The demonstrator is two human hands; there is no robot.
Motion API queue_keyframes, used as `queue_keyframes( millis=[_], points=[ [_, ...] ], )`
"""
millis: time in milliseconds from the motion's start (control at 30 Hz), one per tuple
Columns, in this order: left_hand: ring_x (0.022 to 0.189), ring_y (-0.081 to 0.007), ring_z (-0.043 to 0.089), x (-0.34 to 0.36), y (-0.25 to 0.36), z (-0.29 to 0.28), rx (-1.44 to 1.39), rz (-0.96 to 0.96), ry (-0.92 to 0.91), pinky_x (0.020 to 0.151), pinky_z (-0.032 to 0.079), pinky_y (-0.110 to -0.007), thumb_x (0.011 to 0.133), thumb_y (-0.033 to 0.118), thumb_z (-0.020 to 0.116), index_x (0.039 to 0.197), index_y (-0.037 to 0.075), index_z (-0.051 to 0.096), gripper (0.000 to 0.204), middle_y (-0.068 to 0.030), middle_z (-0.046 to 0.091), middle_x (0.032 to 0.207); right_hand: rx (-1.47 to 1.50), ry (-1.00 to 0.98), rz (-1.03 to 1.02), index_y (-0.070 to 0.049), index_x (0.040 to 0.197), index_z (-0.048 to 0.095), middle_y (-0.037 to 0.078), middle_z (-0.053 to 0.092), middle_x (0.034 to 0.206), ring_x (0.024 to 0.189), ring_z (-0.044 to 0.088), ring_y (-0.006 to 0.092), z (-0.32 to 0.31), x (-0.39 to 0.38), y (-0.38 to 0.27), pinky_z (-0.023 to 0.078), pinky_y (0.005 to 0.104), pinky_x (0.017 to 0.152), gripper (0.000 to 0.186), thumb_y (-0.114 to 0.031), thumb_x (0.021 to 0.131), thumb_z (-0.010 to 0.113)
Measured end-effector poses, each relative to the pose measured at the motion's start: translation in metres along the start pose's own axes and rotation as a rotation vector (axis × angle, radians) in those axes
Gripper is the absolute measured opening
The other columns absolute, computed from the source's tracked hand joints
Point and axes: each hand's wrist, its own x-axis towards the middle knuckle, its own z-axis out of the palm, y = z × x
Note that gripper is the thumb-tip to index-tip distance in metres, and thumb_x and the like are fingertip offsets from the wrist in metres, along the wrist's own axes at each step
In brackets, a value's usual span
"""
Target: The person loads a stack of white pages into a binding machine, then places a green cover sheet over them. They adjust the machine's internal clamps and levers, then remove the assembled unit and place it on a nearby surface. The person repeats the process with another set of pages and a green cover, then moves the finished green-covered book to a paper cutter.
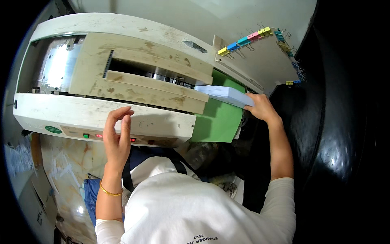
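My right hand (262,107) grips the right end of a thick white stack of paper (223,93). The stack's other end reaches the right mouth of the long slot between two beige clamp bars (156,85) on a large off-white machine (118,20), which looks like a book binder. Beneath the stack lies a green sheet (217,122). Over the machine's front control panel (71,132) hovers my left hand (117,136), fingers loosely curved, thumb apart and nothing held. Whether it touches the panel I cannot tell.
Several coloured binder clips (243,41) line the edges of an upright pale board (258,67) behind the green sheet. Left of the bars, a metal plate (61,61) sits in the machine. Paper scraps (67,166) lie on the marbled floor (75,199) at lower left.
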Motion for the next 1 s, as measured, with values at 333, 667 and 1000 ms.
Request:
queue_keyframes(
  millis=[333, 667, 1000],
  points=[
    [0.101, -0.0271, 0.059, -0.01, 0.01, 0.063, 0.008, 0.104, -0.397, 0.091, 0.046, -0.033, 0.09, -0.003, 0.056, 0.116, 0.0, 0.058, 0.027, -0.0152, 0.059, 0.11, 0.015, 0.031, 0.124, -0.007, 0.111, 0.066, 0.021, 0.067, 0.099, 0.097, 0.065, 0.0368, -0.005, -0.071, 0.03, 0.051, 0.042, 0.082, 0.037, -0.003, 0.074, 0.073],
    [0.107, -0.0186, 0.054, 0.006, 0.008, 0.168, -0.49, -0.652, -0.667, 0.091, 0.044, -0.032, 0.101, 0.035, 0.047, 0.127, 0.004, 0.052, 0.041, -0.0092, 0.058, 0.117, 0.118, 0.405, 0.125, -0.008, 0.113, 0.067, 0.016, 0.067, 0.113, 0.105, 0.066, 0.0305, -0.031, -0.181, -0.039, 0.054, 0.0381, 0.086, 0.045, 0.014, 0.075, 0.061],
    [0.091, -0.015, 0.059, 0.025, 0.066, 0.106, -1.044, -1.03, -0.396, 0.082, 0.051, -0.029, 0.096, 0.026, 0.06, 0.113, 0.01, 0.064, 0.024, -0.0006, 0.064, 0.102, -0.1, 0.547, -0.125, -0.006, 0.114, 0.066, 0.019, 0.068, 0.108, 0.099, 0.067, 0.0341, -0.055, -0.19, -0.129, 0.055, 0.0405, 0.084, 0.039, 0.006, 0.077, 0.062]
  ],
)
